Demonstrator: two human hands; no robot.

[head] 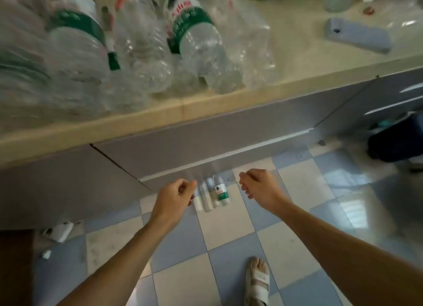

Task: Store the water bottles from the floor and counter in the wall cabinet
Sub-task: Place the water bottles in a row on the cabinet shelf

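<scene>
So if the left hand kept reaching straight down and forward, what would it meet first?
Most likely the cluster of water bottles on the floor by the cabinet base; the left hand already overlaps its left edge, though the height above them is unclear.

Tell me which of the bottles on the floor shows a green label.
The rightmost bottle of the floor group, between the left hand and right hand. Its green and white label faces up; the bottles beside it look plain and pale.
</scene>
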